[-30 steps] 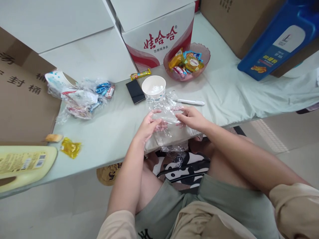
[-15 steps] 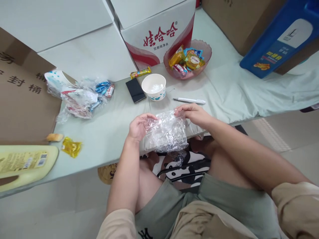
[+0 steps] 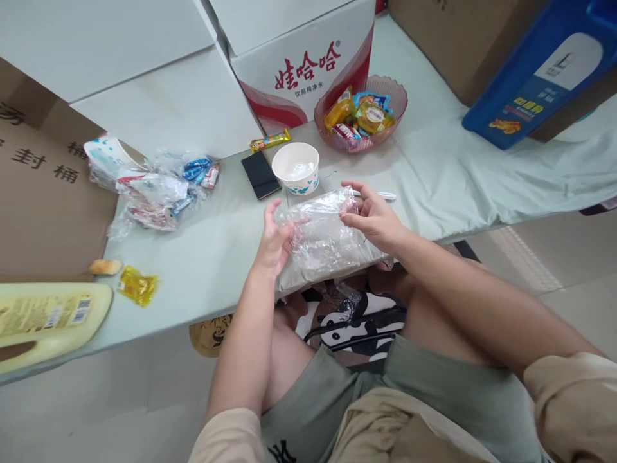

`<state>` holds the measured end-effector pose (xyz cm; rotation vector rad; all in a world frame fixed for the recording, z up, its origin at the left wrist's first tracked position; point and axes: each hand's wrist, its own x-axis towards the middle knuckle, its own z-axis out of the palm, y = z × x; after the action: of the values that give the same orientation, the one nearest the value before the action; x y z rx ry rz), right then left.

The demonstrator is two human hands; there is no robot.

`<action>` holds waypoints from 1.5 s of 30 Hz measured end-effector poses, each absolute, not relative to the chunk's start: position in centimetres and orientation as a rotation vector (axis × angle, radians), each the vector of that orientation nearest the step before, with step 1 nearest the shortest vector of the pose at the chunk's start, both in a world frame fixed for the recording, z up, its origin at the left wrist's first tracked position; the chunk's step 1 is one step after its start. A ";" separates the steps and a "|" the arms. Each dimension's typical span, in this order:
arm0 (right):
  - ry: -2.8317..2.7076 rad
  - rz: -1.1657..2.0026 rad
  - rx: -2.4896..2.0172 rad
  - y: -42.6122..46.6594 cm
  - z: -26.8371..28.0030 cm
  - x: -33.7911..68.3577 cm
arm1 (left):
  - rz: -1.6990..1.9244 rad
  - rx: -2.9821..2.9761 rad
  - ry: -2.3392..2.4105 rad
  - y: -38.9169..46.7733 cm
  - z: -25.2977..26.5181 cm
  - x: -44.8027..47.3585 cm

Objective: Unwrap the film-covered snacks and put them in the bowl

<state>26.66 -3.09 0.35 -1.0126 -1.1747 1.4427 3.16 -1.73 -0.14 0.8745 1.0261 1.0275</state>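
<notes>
A crinkled clear plastic bag (image 3: 325, 235) is stretched between my two hands over the table's front edge. My left hand (image 3: 277, 243) grips its left side, with the index finger raised and the thumb on the plastic. At the upper right corner, my right hand (image 3: 373, 215) holds the bag between thumb and fingers. Just behind that hand lies a thin white pen-like tool (image 3: 385, 195), partly covered by my fingers. Beyond the bag stands a white paper bowl (image 3: 295, 166) with a blue pattern, beside a black phone (image 3: 261, 175).
A pink glass bowl (image 3: 402, 119) of wrapped snacks stands at the back. To the left are a heap of plastic wrappers (image 3: 157, 190), a yellow wrapper (image 3: 138, 285), a bread-like piece (image 3: 105, 267) and a pale yellow jug (image 3: 53, 321). A blue jug (image 3: 535, 83) stands right.
The bag has been raised away from me toward the paper bowl and tilted flatter. My left fingers have spread more, and my right hand has turned, covering part of the white tool.
</notes>
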 end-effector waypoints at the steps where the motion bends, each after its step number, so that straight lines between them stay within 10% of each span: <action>1: -1.163 1.430 -1.012 -3.1 0.3 26.6 | 0.976 0.835 1.042 -1.6 -0.2 3.2; 28: -1.029 1.743 -0.925 -3.8 0.3 27.0 | 0.999 0.838 0.949 -1.8 1.2 2.4; 45: -1.692 1.287 -0.917 -3.3 -0.5 28.2 | 1.015 0.829 1.062 -1.0 0.3 2.6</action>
<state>28.21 -3.34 -0.45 -0.9173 -1.6921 1.2866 2.62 -0.95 0.31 0.8294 1.0623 1.0153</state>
